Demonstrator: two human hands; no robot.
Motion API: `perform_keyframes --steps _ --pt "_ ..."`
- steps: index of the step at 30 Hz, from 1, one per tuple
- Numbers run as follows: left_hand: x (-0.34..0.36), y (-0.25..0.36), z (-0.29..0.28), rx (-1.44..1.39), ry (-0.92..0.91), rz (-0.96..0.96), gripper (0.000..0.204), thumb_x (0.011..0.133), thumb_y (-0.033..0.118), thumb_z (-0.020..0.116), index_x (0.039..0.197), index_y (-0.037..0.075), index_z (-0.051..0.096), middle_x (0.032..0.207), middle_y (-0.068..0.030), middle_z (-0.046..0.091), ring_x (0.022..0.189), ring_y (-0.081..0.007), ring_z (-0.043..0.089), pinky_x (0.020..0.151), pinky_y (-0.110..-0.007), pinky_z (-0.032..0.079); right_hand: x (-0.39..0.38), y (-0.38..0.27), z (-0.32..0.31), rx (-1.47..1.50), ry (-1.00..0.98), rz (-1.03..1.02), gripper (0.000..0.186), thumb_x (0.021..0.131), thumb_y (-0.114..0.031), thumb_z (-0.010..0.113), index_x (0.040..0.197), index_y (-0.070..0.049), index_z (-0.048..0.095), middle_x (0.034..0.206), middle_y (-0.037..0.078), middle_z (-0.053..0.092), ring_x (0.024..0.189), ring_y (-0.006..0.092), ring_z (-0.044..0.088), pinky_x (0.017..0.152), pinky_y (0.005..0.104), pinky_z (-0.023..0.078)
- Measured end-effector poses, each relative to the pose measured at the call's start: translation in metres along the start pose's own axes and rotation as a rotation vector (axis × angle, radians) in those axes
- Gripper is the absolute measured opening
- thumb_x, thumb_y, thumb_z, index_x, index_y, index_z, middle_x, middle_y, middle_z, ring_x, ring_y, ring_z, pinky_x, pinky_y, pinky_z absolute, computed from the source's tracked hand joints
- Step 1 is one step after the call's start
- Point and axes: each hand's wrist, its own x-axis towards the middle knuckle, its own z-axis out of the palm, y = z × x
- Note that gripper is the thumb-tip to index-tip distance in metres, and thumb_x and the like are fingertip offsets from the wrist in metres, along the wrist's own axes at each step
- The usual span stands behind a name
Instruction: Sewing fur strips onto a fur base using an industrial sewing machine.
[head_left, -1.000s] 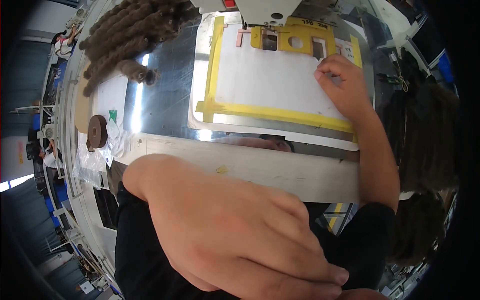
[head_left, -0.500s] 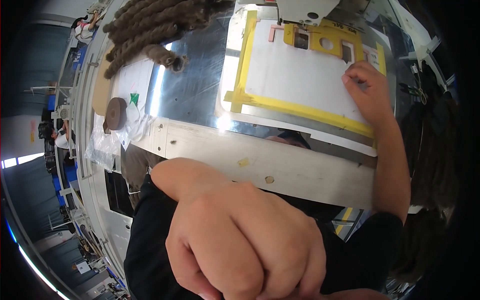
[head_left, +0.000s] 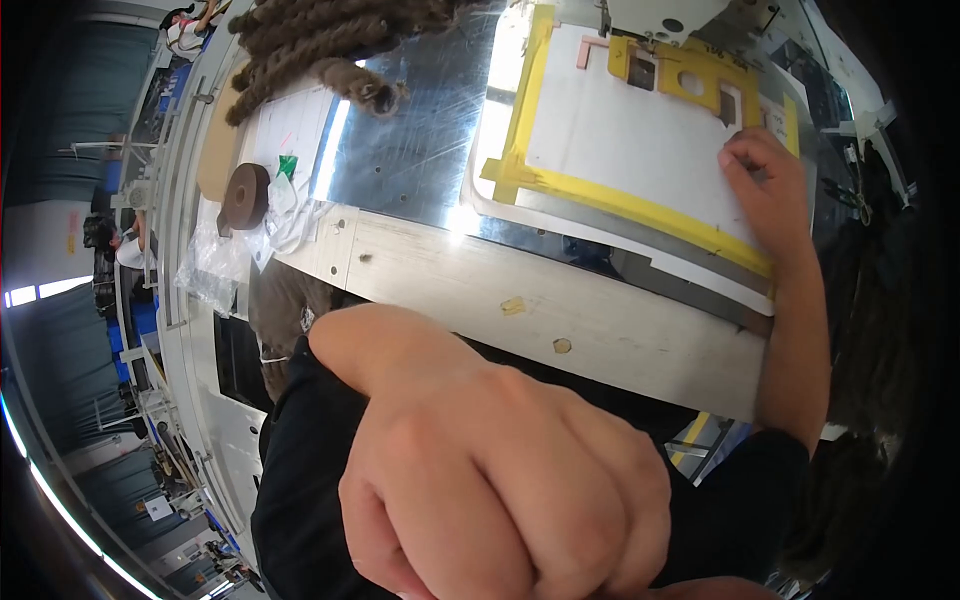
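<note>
Yellow sheet material, with a round hole and squarish cut-outs, makes the template (head_left: 667, 75) by your right hand (head_left: 768, 185); it lies at the far side of the white sheet (head_left: 620, 140), just in front of the machine head (head_left: 690, 18). Your right hand rests at the template's near right corner, fingers curled and thumb tip drawn near the index finger; whether they pinch anything or touch the template cannot be told. Your left hand (head_left: 510, 480) is balled up close to the camera, well apart from the sheet, its fingertips turned away, so what it grips, if anything, you cannot tell from here.

As for progress, the groundwork looks done: yellow tape (head_left: 625, 206) borders the sheet, and the template appears to be in place. No finished piece can be made out, so how much is left stays uncertain.

Farther out on the shiny metal tabletop (head_left: 400, 165), brown fur strips (head_left: 320, 50) lie bundled at the far left, seemingly unworked. Nearer you on that side sit a brown roll (head_left: 246, 197) and crumpled clear plastic (head_left: 213, 270).
</note>
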Motion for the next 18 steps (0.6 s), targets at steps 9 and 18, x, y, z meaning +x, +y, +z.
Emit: perform_keyframes --steps 9,18 --pt "-0.005 0.006 0.004 0.018 0.008 0.000 0.041 0.091 -0.004 0.059 0.053 0.007 0.050 0.065 -0.0082 0.056 0.068 -0.0251 0.061 0.056 -0.029 0.051 -0.001 0.001 0.000 0.006 -0.011 0.017 0.011 0.091 -0.006 0.071 0.092 0.005 0.068 0.089 0.009 0.065 0.081 0.0166 0.061 0.077 0.0280 0.048" --pt "-0.002 0.005 -0.001 -0.036 -0.066 -0.005 0.038 0.095 0.001 0.063 0.058 0.003 0.056 0.070 -0.0119 0.059 0.073 -0.0275 0.065 0.056 -0.031 0.053 -0.002 -0.002 0.000 -0.017 -0.022 -0.009 0.012 0.091 -0.006 0.072 0.092 0.005 0.068 0.088 0.008 0.064 0.078 0.0161 0.059 0.075 0.0276 0.048"
